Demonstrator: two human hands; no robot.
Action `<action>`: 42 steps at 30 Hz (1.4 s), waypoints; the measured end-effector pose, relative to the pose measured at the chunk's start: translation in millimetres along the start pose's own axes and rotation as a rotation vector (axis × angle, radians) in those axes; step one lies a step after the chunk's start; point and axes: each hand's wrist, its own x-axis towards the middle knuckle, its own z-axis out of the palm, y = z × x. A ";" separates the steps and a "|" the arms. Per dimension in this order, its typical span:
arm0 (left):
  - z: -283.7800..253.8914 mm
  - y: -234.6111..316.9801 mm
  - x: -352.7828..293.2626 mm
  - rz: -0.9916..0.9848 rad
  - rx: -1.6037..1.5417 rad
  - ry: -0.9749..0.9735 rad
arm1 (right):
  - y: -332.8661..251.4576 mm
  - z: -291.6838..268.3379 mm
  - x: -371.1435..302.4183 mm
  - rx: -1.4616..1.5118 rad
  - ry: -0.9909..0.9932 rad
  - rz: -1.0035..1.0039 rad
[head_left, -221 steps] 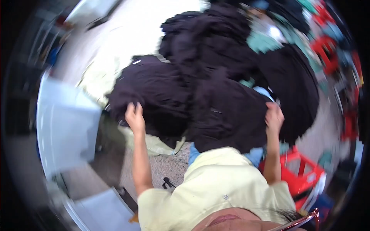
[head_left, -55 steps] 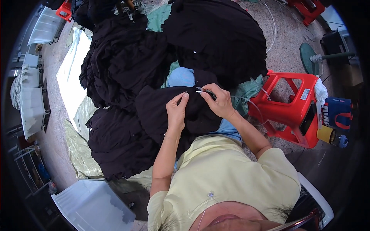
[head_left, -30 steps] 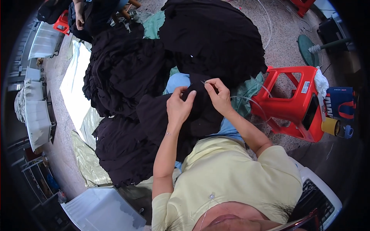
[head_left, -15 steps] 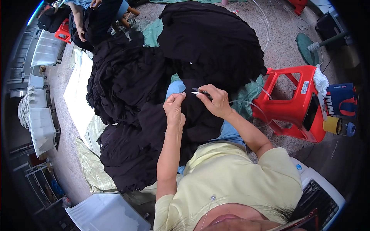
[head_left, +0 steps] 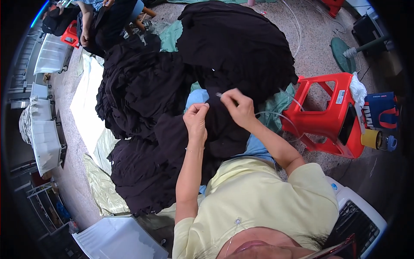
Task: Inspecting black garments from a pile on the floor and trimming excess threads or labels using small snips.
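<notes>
My left hand is closed in a pinch, thumb against forefinger; whatever lies between the fingertips is too small to make out. Just beyond it a light blue cloth piece lies on the dark fabric. My right hand, smeared by motion, is closed around small thread snips, of which only a pale, blurred tip shows. Under both hands spreads dark, nearly black fabric, with a crumpled heap to the left and a large smoother pile beyond.
At the right stands a red plastic stool with a dark phone-like slab on it. A navy bag and a yellow cup are beside it. Another person works at the far left. White bins line the left side.
My right hand has turned and lifted a little with the snips, whose tip has moved slightly away from me. My left hand keeps its pinch almost in place.
</notes>
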 end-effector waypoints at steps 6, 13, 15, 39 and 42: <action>8.9 7.2 5.5 0.141 0.711 -0.285 | 58.6 -29.9 -9.6 0.148 0.218 0.519; 44.5 12.7 -2.5 0.579 0.987 -0.496 | 73.0 -75.1 -58.4 0.589 -0.364 1.223; 42.0 26.1 -21.2 0.442 1.029 -0.592 | 24.2 -71.7 -45.4 0.706 -0.184 1.033; -439.8 480.7 -293.7 0.999 0.635 1.295 | -69.4 29.2 -4.3 0.283 -0.554 0.270; -422.0 501.9 -305.4 1.148 0.340 1.244 | -68.7 35.4 -7.8 0.251 -0.593 0.295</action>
